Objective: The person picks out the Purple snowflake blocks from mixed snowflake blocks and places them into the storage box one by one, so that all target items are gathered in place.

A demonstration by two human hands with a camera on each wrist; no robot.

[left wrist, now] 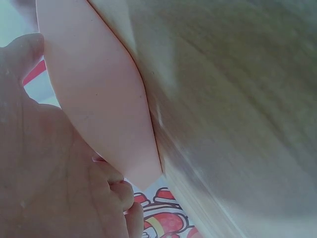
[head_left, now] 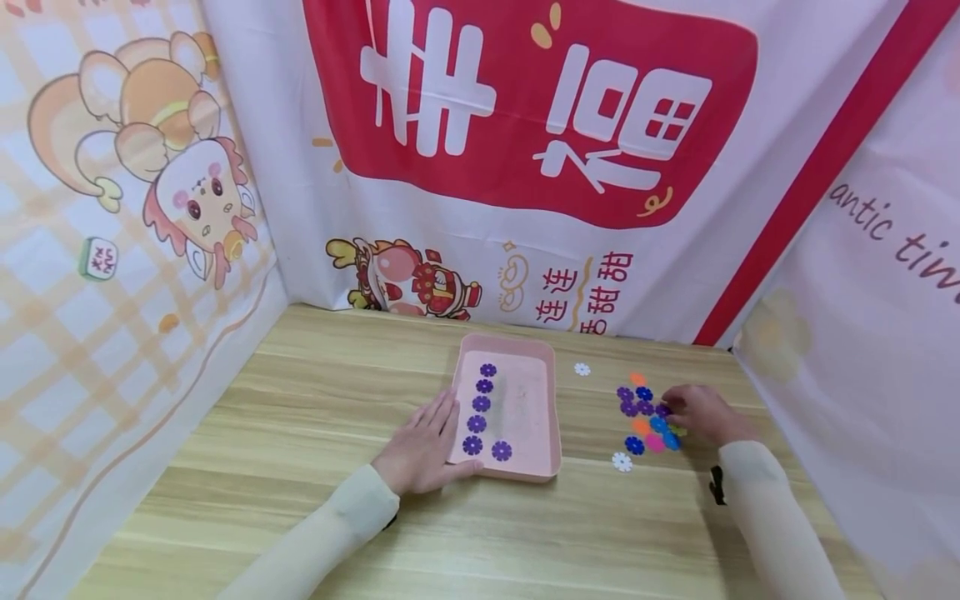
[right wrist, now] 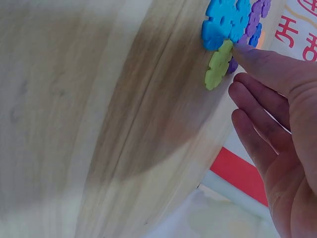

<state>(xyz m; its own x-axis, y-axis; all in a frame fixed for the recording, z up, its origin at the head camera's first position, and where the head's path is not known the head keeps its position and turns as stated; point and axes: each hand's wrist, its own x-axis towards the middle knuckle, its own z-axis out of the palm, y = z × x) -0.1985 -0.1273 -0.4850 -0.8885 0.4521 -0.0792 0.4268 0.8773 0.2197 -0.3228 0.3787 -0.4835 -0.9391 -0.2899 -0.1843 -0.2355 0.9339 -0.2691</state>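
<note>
Left hand (head_left: 422, 445): wide, on pink tray (head_left: 531, 417)
Right hand (head_left: 703, 413), right of tray: pinch unclear
Purple snowflake disc (head_left: 662, 411): likely being picked; wants lifting

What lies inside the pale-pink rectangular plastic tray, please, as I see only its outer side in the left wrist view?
Observer: Six purple flower-shaped plastic discs lie inside the pale-pink rectangular plastic tray.
Operator: Thank you; how are they arranged, please?
Observer: In the head view, five run in a line along the tray's left side, and the sixth lies to the right of the nearest one.
Operator: And where might the right grip be?
Observer: The person's right grip is at a mixed-colour cluster of flower-shaped plastic discs on the wood-grain table, to the right of the tray.
</note>
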